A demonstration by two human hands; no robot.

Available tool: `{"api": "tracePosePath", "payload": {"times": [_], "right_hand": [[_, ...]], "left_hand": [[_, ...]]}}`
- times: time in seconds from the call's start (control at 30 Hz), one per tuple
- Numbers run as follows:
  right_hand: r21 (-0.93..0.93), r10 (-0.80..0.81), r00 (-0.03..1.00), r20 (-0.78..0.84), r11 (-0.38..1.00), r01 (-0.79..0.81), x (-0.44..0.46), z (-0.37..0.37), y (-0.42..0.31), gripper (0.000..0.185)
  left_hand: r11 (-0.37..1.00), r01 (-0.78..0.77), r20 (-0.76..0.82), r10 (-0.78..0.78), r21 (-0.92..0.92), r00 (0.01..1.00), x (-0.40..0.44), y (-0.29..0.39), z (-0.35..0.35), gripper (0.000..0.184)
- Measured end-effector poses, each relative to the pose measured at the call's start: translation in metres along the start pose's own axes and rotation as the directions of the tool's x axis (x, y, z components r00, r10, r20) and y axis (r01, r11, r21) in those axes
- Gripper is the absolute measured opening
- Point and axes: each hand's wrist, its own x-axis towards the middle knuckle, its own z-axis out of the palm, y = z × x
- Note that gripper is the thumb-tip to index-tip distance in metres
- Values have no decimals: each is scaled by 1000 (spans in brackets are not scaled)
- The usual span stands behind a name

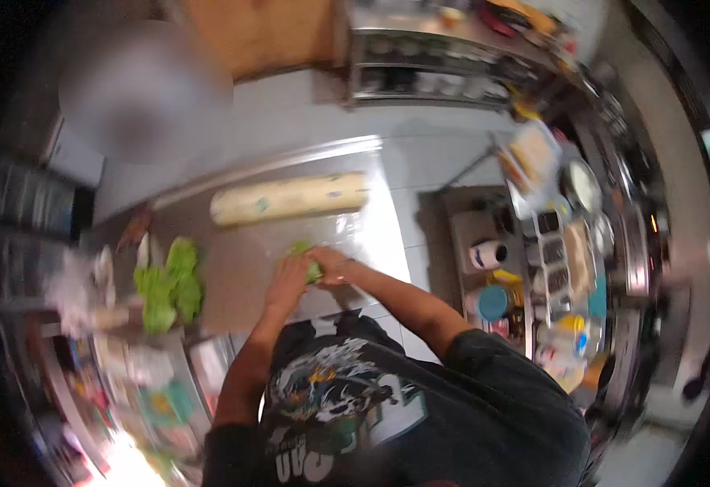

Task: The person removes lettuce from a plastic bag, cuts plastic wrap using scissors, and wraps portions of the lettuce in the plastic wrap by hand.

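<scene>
Both of my hands meet over a small bunch of green leaves [313, 271] above the steel table [241, 292]. My left hand [289, 280] presses on the leaves from the left, fingers together. On their right side, my right hand [329, 265] is curled around them. Beyond my hands lies a long pale roll [290, 199] with printed marks. Several larger green lettuce leaves [168, 284] are spread at the left part of the table. Motion blur hides the exact finger positions.
At the right, a side counter holds a teal-lidded container [493, 303], a white jar [486, 255] and trays of dark contents [555, 252]. A metal shelf [436, 65] stands at the back. Plastic bags and packages [136, 361] are at the lower left.
</scene>
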Motion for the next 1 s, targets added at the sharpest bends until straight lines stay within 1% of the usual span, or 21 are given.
{"api": "tracePosePath", "payload": {"times": [0.07, 0.1, 0.17, 0.2, 0.23, 0.3, 0.37, 0.4, 0.47, 0.5, 0.53, 0.57, 0.63, 0.7, 0.73, 0.77, 0.83, 0.87, 0.9, 0.97, 1.0], "right_hand": [[-23, 96, 990, 108, 995, -94, 9, 5, 7, 82], [-23, 118, 990, 71, 993, -117, 12, -1, 8, 82], [14, 228, 935, 272, 970, -241, 20, -16, -1, 84], [145, 226, 931, 286, 951, -275, 19, -33, -2, 80], [155, 229, 938, 260, 949, -275, 15, -35, -10, 80], [-141, 381, 925, 6, 916, -377, 9, -30, -29, 75], [-310, 266, 962, -58, 912, -270, 4, -34, -37, 78], [-311, 259, 963, -72, 912, -269, 1, -27, -35, 78], [-461, -8, 946, -323, 875, -150, -4, -4, -23, 88], [-455, -1, 945, -326, 876, -157, -3, -8, -26, 88], [-422, 57, 965, -256, 892, -164, -1, -17, -31, 92], [-387, 112, 977, -180, 905, -175, 3, -25, -34, 96], [-384, 173, 972, -158, 896, -222, 20, -34, -33, 97], [-442, 234, 972, 0, 872, -210, 37, -42, -16, 89], [-439, 238, 971, -5, 872, -216, 43, -43, -11, 89], [-461, 245, 969, 15, 862, -211, 48, -45, -5, 85], [-478, 249, 968, 28, 854, -206, 59, -43, 6, 80], [-494, 287, 957, 50, 840, -226, 66, -38, 9, 76], [-507, 327, 943, 69, 825, -249, 72, -34, 13, 72], [-484, 331, 942, 52, 834, -266, 79, -32, 15, 69], [-434, 367, 923, 113, 854, -286, 83, -35, 15, 70]], "left_hand": [[998, -29, 27, 31, -61, 999, 5, -4, -16, 74], [988, 18, 80, -6, -150, 997, 11, -10, -22, 79], [975, 46, 149, -14, -216, 989, 33, -22, -29, 85], [961, 47, 192, 6, -272, 981, 53, -33, -24, 81], [956, 52, 219, 13, -287, 976, 59, -40, -24, 79], [936, 113, 264, -22, -335, 964, 71, -44, -27, 69], [922, 158, 269, -62, -354, 961, 89, -64, -23, 63], [865, 195, 315, -45, -463, 948, 98, -82, -3, 61], [794, 237, 367, -19, -560, 930, 108, -97, 0, 59], [699, 339, 483, 10, -630, 876, 114, -98, -3, 60], [593, 446, 588, 57, -670, 807, 118, -106, -2, 61], [595, 450, 597, 62, -666, 800, 121, -120, 18, 61], [357, 595, 623, -44, -720, 781, 132, -163, 84, 58], [341, 597, 612, -74, -727, 788, 128, -127, 19, 57], [325, 597, 599, -106, -734, 794, 127, -107, -6, 57], [329, 596, 600, -103, -732, 794, 128, -104, -3, 57], [696, 317, 253, -197, -644, 947, 117, -108, 11, 58], [784, 177, 150, -107, -595, 983, 117, -115, 17, 61], [792, 171, 150, -101, -587, 984, 114, -122, 27, 61], [966, -113, 10, 119, -231, 993, 103, -129, 43, 75], [967, -117, 10, 122, -227, 992, 97, -119, 24, 75]]}}
